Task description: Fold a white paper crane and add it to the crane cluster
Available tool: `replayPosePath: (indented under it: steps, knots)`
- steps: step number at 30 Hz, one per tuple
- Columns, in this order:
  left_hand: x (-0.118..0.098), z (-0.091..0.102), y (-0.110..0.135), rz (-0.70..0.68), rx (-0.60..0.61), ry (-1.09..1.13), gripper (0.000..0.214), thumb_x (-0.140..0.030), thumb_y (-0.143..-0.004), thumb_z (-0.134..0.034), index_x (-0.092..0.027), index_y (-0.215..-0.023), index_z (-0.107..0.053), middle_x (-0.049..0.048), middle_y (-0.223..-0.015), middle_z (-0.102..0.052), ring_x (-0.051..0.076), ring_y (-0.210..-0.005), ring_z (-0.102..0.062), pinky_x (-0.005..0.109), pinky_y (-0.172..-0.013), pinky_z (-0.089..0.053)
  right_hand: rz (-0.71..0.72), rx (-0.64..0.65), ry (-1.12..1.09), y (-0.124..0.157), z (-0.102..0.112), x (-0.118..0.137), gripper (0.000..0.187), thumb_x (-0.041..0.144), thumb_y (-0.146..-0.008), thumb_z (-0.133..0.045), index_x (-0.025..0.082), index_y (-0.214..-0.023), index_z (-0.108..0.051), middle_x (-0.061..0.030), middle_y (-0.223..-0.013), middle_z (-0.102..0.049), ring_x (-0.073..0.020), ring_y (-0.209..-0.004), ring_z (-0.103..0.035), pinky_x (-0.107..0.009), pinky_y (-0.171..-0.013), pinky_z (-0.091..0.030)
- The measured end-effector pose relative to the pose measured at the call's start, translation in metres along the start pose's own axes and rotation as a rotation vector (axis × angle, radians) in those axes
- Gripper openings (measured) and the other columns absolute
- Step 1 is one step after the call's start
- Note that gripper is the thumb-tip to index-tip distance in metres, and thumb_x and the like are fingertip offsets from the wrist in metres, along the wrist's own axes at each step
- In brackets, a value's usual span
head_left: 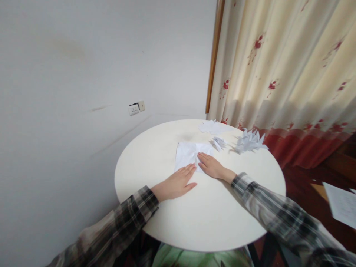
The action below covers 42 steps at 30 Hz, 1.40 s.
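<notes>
Pale wall (83,55) fills the left and middle of the view, and beside it a cream curtain (294,66) with red blossoms falls to a red lower band. Below them stands a round white tabletop (211,218), crossed from the near side by two plaid sleeves, the left sleeve (122,218) and the right sleeve (280,211). From these come the left hand (175,182), its fingertips laid over the near edge of a white sheet of paper (187,152) and its thumb spread wide, and the right hand (213,166), resting flat with long fingers on the sheet's right part. Neither hand appears to grip anything. The sheet lies around the middle of the tabletop, spread out and lightly creased. To its right sits a heap of pointed folded paper (249,141); flat paper (211,127) lies near the far edge, and a single small folded piece (218,143) rests just beyond the right hand. Smallest of all are the creases in the sheet: the step seems to be pressing it smooth, and a next fold would call for freeing one edge while steadying the rest
</notes>
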<state>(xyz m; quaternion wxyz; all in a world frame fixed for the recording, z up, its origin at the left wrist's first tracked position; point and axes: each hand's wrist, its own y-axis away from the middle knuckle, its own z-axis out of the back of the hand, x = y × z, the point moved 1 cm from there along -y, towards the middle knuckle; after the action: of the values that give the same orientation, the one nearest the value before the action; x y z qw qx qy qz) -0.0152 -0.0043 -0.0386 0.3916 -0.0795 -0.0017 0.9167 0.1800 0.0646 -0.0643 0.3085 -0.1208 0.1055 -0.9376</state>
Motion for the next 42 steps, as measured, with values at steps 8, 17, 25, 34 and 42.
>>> replayPosePath:
  steps: [8,17,25,34,42]
  knots:
    - [0.035,0.008,0.039,0.081,0.059,-0.061,0.059,-0.047,-0.089,-0.033,-0.014,-0.138,-0.027,0.0108,-0.146,-0.023,0.019,-0.135,-0.02,0.033,-0.11,-0.02,0.073,0.01,-0.045,0.006,-0.002,-0.006,0.054,0.042,-0.092,-0.028,0.009,-0.135,-0.037,-0.0135,-0.141,-0.035,-0.0223,-0.132,-0.03,-0.04,-0.108,-0.027]
    - [0.042,0.008,0.057,0.179,-0.05,-0.182,0.055,-0.046,-0.089,-0.032,-0.013,-0.13,-0.042,0.0119,-0.138,-0.038,0.021,-0.127,-0.038,0.035,-0.106,-0.03,0.085,0.01,-0.05,0.009,-0.001,-0.005,0.055,0.045,-0.092,-0.027,0.014,-0.136,-0.035,-0.0111,-0.142,-0.033,-0.0218,-0.132,-0.029,-0.041,-0.108,-0.027]
    - [0.033,0.044,0.052,0.344,-0.004,-0.212,0.042,-0.029,-0.089,-0.025,-0.018,-0.101,-0.064,0.008,-0.107,-0.066,0.022,-0.103,-0.06,0.038,-0.091,-0.043,0.092,0.006,-0.041,0.011,0.0,-0.002,0.055,0.044,-0.092,-0.028,0.012,-0.135,-0.037,-0.0127,-0.142,-0.034,-0.0227,-0.132,-0.03,-0.041,-0.108,-0.028]
    - [0.015,0.011,-0.046,0.082,-0.053,0.03,0.05,-0.021,-0.087,-0.026,-0.005,-0.135,-0.03,0.0132,-0.145,-0.026,0.016,-0.135,-0.022,0.029,-0.11,-0.02,0.173,0.059,-0.058,0.019,0.003,0.021,0.055,0.043,-0.093,-0.026,0.012,-0.138,-0.031,-0.0134,-0.144,-0.03,-0.0231,-0.134,-0.024,-0.044,-0.107,-0.027]
    - [0.076,-0.023,-0.057,0.212,-0.068,-0.036,0.056,-0.042,-0.092,-0.02,-0.01,-0.137,-0.028,0.011,-0.147,-0.023,0.018,-0.136,-0.017,0.033,-0.109,-0.017,0.16,0.1,-0.053,0.028,0.002,0.02,0.055,0.043,-0.093,-0.025,0.015,-0.14,-0.026,-0.0104,-0.146,-0.025,-0.021,-0.135,-0.021,-0.042,-0.109,-0.023]
